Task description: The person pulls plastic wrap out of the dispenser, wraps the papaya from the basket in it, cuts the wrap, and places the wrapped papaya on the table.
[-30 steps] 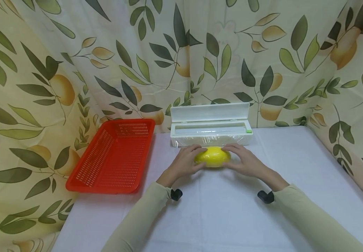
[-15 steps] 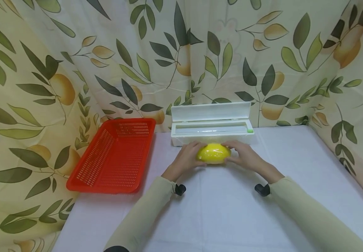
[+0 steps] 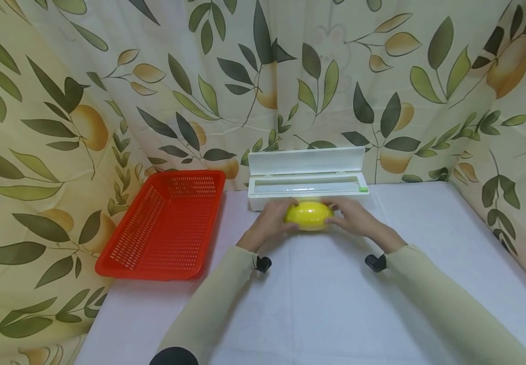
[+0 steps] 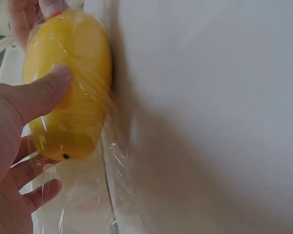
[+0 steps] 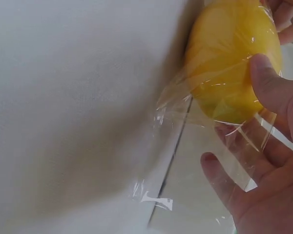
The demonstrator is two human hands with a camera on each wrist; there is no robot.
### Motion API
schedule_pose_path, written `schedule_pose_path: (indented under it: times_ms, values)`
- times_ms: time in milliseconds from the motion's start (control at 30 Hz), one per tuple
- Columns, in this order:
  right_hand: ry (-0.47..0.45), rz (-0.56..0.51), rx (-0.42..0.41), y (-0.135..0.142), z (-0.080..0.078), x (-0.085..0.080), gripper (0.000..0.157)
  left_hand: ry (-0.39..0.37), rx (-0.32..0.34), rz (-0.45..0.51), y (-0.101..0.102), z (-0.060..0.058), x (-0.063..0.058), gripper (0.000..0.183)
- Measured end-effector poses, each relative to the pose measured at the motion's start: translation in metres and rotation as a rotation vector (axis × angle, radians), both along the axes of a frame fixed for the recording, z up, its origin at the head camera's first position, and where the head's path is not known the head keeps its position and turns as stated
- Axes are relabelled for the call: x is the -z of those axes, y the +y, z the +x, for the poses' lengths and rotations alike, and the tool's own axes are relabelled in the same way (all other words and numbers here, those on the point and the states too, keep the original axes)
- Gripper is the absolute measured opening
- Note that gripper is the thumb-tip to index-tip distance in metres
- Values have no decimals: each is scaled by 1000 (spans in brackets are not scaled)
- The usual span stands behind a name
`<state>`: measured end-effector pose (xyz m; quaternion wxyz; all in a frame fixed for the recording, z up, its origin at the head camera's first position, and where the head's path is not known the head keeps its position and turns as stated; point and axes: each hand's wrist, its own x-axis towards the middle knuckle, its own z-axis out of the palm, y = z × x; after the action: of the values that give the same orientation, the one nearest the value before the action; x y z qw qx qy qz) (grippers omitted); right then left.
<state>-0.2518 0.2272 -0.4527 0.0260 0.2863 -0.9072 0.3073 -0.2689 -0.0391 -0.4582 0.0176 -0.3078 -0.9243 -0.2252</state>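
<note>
Holding the yellow fruit [image 3: 309, 215] at both ends, I had it on the near side of the open-lidded cling film box [image 3: 306, 162], and here was the delicate part! My left hand [image 3: 269, 220] gripped one end, thumb pressed on the flank, other fingers reaching behind, one finger poking out clear below the fruit. My right hand [image 3: 354, 218] mirrored it: thumb down on the film-covered skin, fingers spread behind, one standing well apart. And the clear film [image 4: 119, 156], what a slippery customer, lay over the flank in slanting creases and trailed loose past both ends. Drawing it snug looked like the business of the moment, and doing that well, I reckoned, meant matching thumb pressure on both sides, tension running outward to the ends, creases smoothed before anything got tucked under. Too hard a pull from one side risked a skewed sheet or a rolling fruit; slack risked film sticking to itself. Whether the fruit bore on the white tablecloth [image 3: 317, 304] or sat lifted, I couldn't tell. Off to the left, the red plastic basket [image 3: 167, 233] stood well apart from the action.
</note>
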Motion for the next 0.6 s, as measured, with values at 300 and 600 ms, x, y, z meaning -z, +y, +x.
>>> schedule_pose_path:
  times_ms: [300,600]
  values:
    - [-45,27,50,-2,-7,-1,54,1,-22,-13,-1,-3,-3,57]
    - [-65,29,71,-4,-7,-3,54,-42,-41,-35,1,-5,-4,60]
